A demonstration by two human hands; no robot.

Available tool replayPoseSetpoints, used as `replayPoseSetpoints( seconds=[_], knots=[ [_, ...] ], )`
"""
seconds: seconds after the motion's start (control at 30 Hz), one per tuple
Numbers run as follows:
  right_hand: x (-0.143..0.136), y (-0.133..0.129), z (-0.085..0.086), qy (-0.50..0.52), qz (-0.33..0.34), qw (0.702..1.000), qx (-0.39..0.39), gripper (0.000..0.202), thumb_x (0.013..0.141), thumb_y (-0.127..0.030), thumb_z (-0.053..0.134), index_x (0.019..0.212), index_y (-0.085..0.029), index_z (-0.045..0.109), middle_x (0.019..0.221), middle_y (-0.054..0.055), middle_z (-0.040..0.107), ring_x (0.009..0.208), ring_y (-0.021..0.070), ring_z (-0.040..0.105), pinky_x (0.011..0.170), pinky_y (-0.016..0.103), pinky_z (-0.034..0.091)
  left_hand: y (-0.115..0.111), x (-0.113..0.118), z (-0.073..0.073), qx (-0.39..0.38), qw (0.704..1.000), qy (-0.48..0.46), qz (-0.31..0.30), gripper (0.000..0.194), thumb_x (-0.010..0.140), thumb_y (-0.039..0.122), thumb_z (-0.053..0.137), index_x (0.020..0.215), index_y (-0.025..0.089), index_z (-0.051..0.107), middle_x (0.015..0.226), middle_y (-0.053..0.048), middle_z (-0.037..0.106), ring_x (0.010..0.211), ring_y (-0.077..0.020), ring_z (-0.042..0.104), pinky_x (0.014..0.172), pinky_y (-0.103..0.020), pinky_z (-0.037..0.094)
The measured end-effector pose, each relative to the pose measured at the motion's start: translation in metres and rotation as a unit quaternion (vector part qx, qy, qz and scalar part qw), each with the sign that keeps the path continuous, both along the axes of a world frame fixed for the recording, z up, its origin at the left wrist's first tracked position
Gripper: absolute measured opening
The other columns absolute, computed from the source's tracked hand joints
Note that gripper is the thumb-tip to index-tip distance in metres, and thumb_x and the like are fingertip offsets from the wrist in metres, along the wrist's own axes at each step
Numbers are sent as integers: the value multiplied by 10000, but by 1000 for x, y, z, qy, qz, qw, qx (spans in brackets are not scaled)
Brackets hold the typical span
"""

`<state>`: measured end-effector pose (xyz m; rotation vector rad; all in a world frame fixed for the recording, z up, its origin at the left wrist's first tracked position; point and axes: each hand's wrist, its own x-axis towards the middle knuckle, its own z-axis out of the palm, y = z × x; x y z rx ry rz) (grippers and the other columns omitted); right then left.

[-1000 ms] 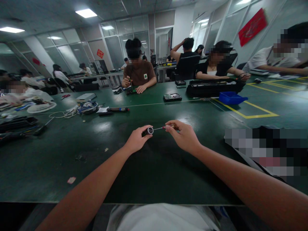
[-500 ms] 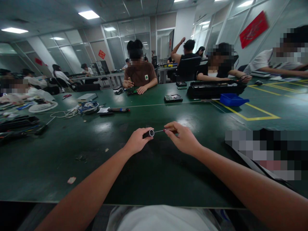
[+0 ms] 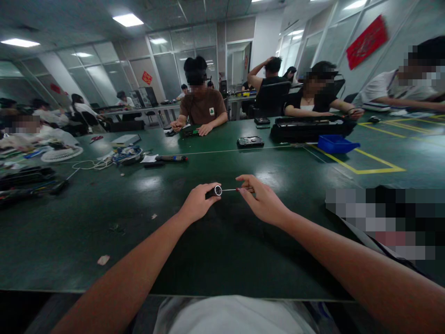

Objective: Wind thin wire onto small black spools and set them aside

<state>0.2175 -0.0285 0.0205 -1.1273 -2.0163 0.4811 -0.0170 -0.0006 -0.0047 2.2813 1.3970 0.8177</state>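
Observation:
My left hand (image 3: 199,202) is closed around a small black cylinder (image 3: 217,190) with a pale ring at its round end; most of its body is hidden by the fingers. In my right hand (image 3: 261,198) is a screwdriver (image 3: 229,189) with a thin metal shaft and a reddish handle partly covered by the fingers. The shaft points left, its tip at the cylinder's ringed end. Whether the tip sits in a screw is too small to tell. Both hands are over the green table (image 3: 215,260), a little apart.
Beyond my hands lie an open hard drive (image 3: 250,142), a blue bin (image 3: 336,144), a long black device (image 3: 309,130) and a dark pen-shaped tool (image 3: 172,158). Cables (image 3: 127,155) and a white fan grille (image 3: 61,154) are at left. A co-worker (image 3: 201,104) sits opposite.
My right index finger has lifted slightly off the screwdriver handle, while the cylinder stays almost in place. Across the table, the co-worker's hand has moved left.

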Motion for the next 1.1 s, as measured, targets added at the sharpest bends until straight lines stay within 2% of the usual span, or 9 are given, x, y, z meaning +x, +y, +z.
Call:
replayPoseSetpoints(
  seconds=[0.2,0.4,0.53,0.6,0.73,0.87,0.97,1.03,1.1],
  knots=[
    [0,2,0,4,-38,997,-61,296,1003,-383,395,1144,-213,593,796,29,692,619,188,605,599,328,428,-1,0,0,0,1000,4,-6,397,866,256,695,1259,277,644,1144,-17,695,1043,-223,607,936,-363,443],
    [-1,3,-5,55,-16,998,-20,274,927,-324,548,1180,-222,530,923,52,706,822,213,663,724,344,488,-5,2,5,-11,1000,12,-8,391,866,246,693,1254,256,644,1161,-29,690,1067,-225,601,954,-368,438],
    [0,4,-3,33,-27,998,-49,261,970,-434,474,1021,-220,616,760,24,675,663,193,623,612,322,445,-5,3,5,-14,1000,12,-12,377,860,249,698,1235,258,656,1128,-26,699,1042,-224,605,935,-359,445],
    [0,4,-2,26,-31,998,-39,304,995,-416,407,995,-219,639,754,27,676,638,185,607,608,325,434,-4,3,4,-16,1000,13,-14,376,859,255,700,1233,262,657,1138,-25,697,1048,-226,604,937,-364,444],
    [-1,3,-4,62,-27,997,-22,277,956,-321,478,1199,-211,552,874,44,702,723,195,633,673,342,469,-2,2,0,-13,1000,7,-10,386,863,263,694,1246,273,647,1167,-20,690,1071,-228,603,953,-376,441],
    [-4,5,-7,136,-24,988,-63,210,904,-361,573,1054,-215,592,889,47,690,807,207,648,746,370,498,-1,1,-1,-13,1000,-5,2,396,870,275,685,1262,284,635,1198,-16,680,1091,-228,604,960,-379,449],
    [-5,12,-11,273,-7,949,-154,231,877,-433,601,944,-212,618,829,37,676,782,196,649,777,386,517,-1,0,1,3,1000,-7,-18,393,875,275,683,1264,271,632,1203,-25,679,1097,-222,604,967,-375,452],
    [-4,18,-14,391,-7,890,-234,279,848,-482,630,901,-209,616,785,25,656,733,180,635,741,374,528,0,-1,3,32,998,9,-54,384,881,260,679,1262,264,629,1208,-28,678,1106,-215,596,987,-377,442],
    [-2,23,-17,439,2,845,-304,311,828,-507,652,848,-199,612,702,13,626,663,165,604,689,353,524,2,-3,5,65,994,28,-80,374,885,245,677,1255,262,628,1221,-24,674,1123,-209,586,1019,-387,419]
  ],
)
